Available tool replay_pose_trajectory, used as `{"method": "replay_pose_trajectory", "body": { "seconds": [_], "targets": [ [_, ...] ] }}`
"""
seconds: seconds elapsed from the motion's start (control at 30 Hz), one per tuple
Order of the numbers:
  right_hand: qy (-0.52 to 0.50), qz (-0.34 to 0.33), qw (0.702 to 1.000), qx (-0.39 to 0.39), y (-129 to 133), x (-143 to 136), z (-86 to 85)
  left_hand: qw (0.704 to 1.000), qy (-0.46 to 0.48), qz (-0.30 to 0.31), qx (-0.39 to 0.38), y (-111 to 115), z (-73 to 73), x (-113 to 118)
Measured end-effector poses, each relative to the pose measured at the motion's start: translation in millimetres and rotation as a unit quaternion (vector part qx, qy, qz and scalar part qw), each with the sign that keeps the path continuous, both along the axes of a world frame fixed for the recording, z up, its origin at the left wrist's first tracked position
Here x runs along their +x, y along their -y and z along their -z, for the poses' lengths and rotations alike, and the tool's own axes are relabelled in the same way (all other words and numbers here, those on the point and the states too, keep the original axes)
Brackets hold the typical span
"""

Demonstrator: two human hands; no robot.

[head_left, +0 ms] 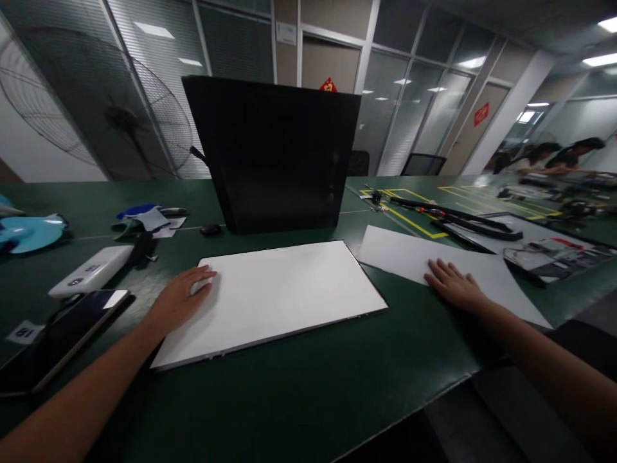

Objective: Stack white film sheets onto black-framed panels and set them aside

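A white rectangular panel with a thin dark edge lies flat on the green table. My left hand rests on the panel's left end, fingers apart, with thumb and forefinger near its upper left corner. To the right lies a loose white sheet, and my right hand is spread flat on it. Behind the panel stands a large black screen-like board, upright. Neither hand is wrapped round anything.
At the left are a white device, a dark tablet-like device and a light blue fan-like object. Black strips and a framed panel with parts lie at the right. People work far right.
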State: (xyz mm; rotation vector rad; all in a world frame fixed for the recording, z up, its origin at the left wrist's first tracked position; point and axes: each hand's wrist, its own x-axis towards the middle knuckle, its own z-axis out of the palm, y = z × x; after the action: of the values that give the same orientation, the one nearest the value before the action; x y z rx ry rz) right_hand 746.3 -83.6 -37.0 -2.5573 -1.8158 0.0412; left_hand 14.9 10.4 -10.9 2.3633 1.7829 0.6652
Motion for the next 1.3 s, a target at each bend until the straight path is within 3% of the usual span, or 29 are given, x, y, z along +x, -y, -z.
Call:
{"method": "replay_pose_trajectory", "body": {
  "seconds": [0.23,0.43,0.57,0.77,0.9,1.1,1.3],
  "targets": [
    [0.042,-0.032,0.998,0.028,79,-24,18.6,1.000,0.001,0.009,0.002,3,-3.9,1],
    [0.081,-0.042,0.992,0.082,119,-36,33.4,0.999,0.014,0.013,0.029,-5,5.2,-5],
    [0.116,-0.103,0.983,0.101,142,-46,36.8,0.999,0.014,0.018,0.034,-9,10.9,-8],
    [0.121,-0.085,0.981,0.125,184,-68,37.4,1.000,-0.003,0.019,0.021,-7,10.1,-8],
    [0.126,-0.120,0.975,0.136,213,-77,34.8,1.000,-0.009,0.018,0.014,-5,7.5,-6],
    [0.125,-0.182,0.961,0.167,237,-80,30.1,1.000,-0.012,0.015,0.012,-6,9.5,-6],
    [0.085,-0.194,0.957,0.198,244,-54,34.2,1.000,-0.017,0.011,0.005,-6,9.5,-5]
  ]
}}
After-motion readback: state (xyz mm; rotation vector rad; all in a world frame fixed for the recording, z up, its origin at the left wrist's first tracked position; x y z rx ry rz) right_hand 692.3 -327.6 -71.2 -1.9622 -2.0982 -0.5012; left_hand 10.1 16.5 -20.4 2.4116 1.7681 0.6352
